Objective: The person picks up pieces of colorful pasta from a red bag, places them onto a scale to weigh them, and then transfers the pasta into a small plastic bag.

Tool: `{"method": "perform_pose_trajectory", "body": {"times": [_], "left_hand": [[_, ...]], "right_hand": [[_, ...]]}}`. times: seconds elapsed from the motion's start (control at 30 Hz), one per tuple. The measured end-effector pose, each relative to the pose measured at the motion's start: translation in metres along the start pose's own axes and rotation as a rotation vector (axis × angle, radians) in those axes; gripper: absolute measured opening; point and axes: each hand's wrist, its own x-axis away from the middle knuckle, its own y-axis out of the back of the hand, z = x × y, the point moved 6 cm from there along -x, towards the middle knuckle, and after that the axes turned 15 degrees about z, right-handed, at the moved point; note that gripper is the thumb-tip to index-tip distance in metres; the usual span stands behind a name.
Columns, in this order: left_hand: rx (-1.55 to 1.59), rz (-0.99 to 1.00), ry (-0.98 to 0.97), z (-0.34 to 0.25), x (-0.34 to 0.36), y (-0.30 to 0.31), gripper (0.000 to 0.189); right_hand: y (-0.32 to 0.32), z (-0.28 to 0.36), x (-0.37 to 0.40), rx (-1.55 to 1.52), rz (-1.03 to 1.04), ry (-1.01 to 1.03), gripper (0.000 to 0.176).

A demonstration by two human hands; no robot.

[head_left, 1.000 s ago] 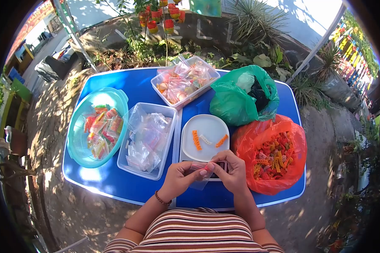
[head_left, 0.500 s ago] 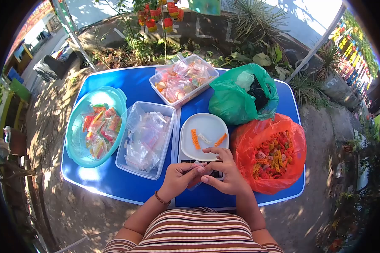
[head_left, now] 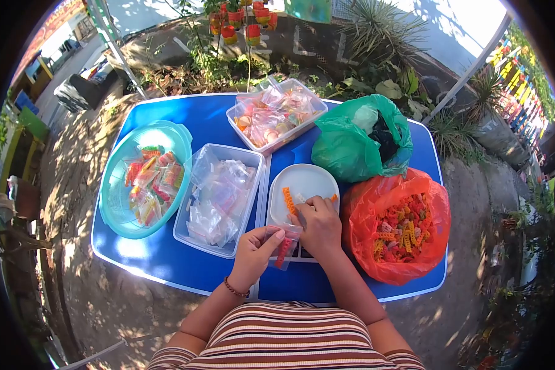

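My left hand [head_left: 254, 251] pinches a small clear plastic bag [head_left: 288, 233] by its upper edge. A red crinkled piece [head_left: 283, 251] shows inside it. My right hand [head_left: 319, 227] reaches over the white plate [head_left: 279, 180], its fingers bent down and drawn together, their tips partly hidden. Beside those fingertips lies an orange crinkled piece [head_left: 289, 200], with a bit of a white piece [head_left: 300, 198] showing. Another orange piece [head_left: 334, 198] peeks out past the knuckles. Under the plate's near side is a device with a dark panel, mostly covered by my hands.
To the left stand a turquoise basin [head_left: 108, 206] of filled packets and a clear tub [head_left: 221, 250] of plastic bags. Another tub [head_left: 277, 147] with packets is at the back. A green bag [head_left: 345, 145] and an orange-red bag [head_left: 376, 262] of colourful crinkled pieces stand right on the blue table [head_left: 148, 271].
My right hand has left the small bag and moved up onto the plate. My left hand keeps the bag, now showing the red piece. The view has shifted slightly.
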Motion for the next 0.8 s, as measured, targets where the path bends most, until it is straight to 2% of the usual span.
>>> {"method": "perform_pose_trajectory", "body": {"times": [0.1, 0.2, 0.3, 0.4, 0.43, 0.53, 0.63, 0.73, 0.8], "left_hand": [[-0.042, -0.006, -0.044, -0.001, 0.001, 0.003, 0.022], [-0.106, -0.019, -0.087, -0.003, 0.002, 0.006, 0.020], [-0.125, -0.025, -0.094, -0.004, 0.002, 0.007, 0.021], [-0.106, -0.010, -0.092, -0.008, 0.002, 0.004, 0.022], [-0.099, -0.003, -0.091, -0.009, 0.001, 0.003, 0.022], [-0.128, 0.055, -0.041, -0.006, -0.002, -0.001, 0.024], [-0.136, 0.065, -0.028, -0.010, -0.003, -0.008, 0.025], [-0.133, 0.096, -0.034, -0.005, -0.003, -0.009, 0.026], [-0.165, 0.136, -0.006, -0.007, -0.002, -0.014, 0.027]], "right_hand": [[-0.002, -0.001, 0.005, -0.051, -0.047, 0.006, 0.014], [0.007, -0.013, 0.009, -0.244, -0.076, -0.028, 0.010], [0.027, -0.021, 0.018, -0.743, -0.052, -0.073, 0.010], [0.045, -0.024, 0.029, -0.831, 0.033, 0.029, 0.012], [0.047, -0.025, 0.031, -0.796, 0.038, 0.047, 0.017], [0.055, -0.023, 0.034, -0.949, 0.031, 0.110, 0.017], [0.053, -0.028, 0.037, -1.087, -0.122, 0.076, 0.017], [0.049, -0.025, 0.036, -0.895, -0.009, 0.064, 0.014], [0.042, -0.019, 0.037, -1.127, 0.013, -0.042, 0.012]]}}
